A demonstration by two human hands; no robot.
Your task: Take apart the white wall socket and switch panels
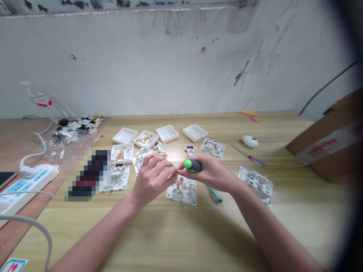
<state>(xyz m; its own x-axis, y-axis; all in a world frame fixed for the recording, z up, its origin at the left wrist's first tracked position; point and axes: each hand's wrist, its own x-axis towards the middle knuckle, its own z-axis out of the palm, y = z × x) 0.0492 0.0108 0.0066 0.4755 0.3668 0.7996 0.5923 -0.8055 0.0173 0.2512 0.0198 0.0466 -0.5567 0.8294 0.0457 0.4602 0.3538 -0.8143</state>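
Note:
My left hand is closed, its fingertips pinching a tiny brass-coloured part. Opposite it, my right hand wraps round a screwdriver with a black grip and a bright green end; its shaft is hidden. The fingertips of both hands meet at the brass part. Just below them lies a white socket plate with its back up, showing brass contacts. A small white module sits beyond my hands. Under my right wrist is a teal tool, partly covered.
White trays stand behind, some with brass parts. More socket plates lie on both sides. A second screwdriver and a white mouse are right, before a cardboard box. Left are a power strip and a bottle.

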